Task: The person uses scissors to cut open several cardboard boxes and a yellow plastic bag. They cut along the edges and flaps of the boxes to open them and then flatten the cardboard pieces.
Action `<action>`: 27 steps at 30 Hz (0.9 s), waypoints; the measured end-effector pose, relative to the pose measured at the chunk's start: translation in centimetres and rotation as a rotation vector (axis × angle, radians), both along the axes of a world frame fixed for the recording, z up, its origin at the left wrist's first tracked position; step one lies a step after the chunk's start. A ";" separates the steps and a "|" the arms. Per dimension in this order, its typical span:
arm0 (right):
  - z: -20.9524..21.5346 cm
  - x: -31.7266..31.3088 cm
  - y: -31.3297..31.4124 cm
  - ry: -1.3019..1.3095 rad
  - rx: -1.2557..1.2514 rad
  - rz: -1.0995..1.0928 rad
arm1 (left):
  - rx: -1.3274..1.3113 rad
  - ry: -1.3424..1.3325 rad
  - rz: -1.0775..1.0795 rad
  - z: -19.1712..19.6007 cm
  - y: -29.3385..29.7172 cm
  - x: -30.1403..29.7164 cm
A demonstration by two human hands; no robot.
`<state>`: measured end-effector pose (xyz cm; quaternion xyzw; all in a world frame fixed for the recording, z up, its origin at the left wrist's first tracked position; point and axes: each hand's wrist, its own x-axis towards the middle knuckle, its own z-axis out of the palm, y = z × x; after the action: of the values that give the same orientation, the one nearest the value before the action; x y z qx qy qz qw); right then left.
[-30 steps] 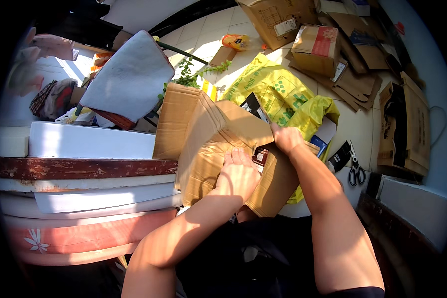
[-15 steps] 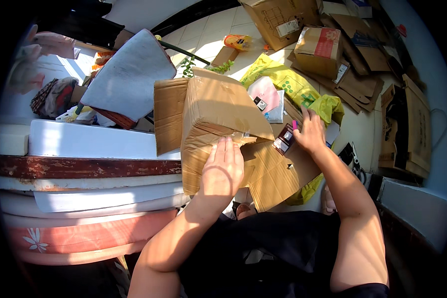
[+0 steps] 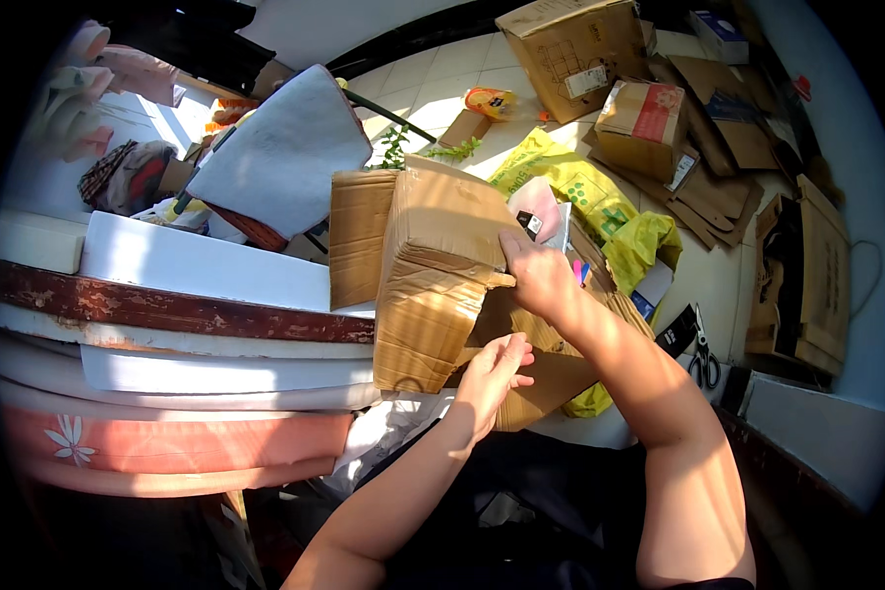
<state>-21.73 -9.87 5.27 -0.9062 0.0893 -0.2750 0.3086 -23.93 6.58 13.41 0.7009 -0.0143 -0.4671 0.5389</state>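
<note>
A brown cardboard box point(image 3: 447, 211) with creased sides stands tilted in front of me, one flap point(image 3: 357, 236) sticking out to its left. My right hand point(image 3: 539, 275) is closed on the box's torn right edge. Lower down, my left hand point(image 3: 492, 382) has its fingers apart beside the box's near side, with nothing visible in it. Beneath both hands lies more bent cardboard point(image 3: 551, 388). Just past the right hand sit a pink packet point(image 3: 534, 197) and small pink and blue pieces, partly hidden by the arm. A yellow plastic bag point(image 3: 575, 187) spreads behind them.
Black-handled scissors point(image 3: 704, 362) lie to the right. Farther back are a taped carton point(image 3: 642, 128), a large carton point(image 3: 570, 59) and flattened cardboard point(image 3: 723, 202). At left, stacked bedding point(image 3: 177, 438) lies near a pale board point(image 3: 280, 162). An orange packet point(image 3: 490, 101) is on the tiles.
My right hand has moved left from beside the bag onto the box's edge. My left hand has come off the box's side, shifting down and right. The view has shifted slightly.
</note>
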 end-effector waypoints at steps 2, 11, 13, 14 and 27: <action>0.3 -0.5 0.5 0.036 -0.029 -0.025 | -0.319 0.199 0.428 -1.7 -0.6 1.2; -1.4 -1.0 1.6 -0.037 -0.032 -0.050 | -0.747 0.483 0.875 -4.5 -3.5 2.5; 0.1 -1.3 1.0 0.121 0.079 -0.005 | -0.817 0.454 0.865 -5.0 -3.5 2.6; -0.8 -0.7 1.4 0.021 0.104 -0.036 | -0.844 0.417 0.838 -5.1 -3.4 2.5; -1.7 -0.2 3.4 0.091 0.064 -0.048 | -0.233 -0.702 0.689 -9.5 -5.0 5.3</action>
<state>-21.97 -6.52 3.52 -0.9050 0.1336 -0.2377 0.3266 -18.64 1.62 3.89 0.7151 -0.0146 0.0064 0.6989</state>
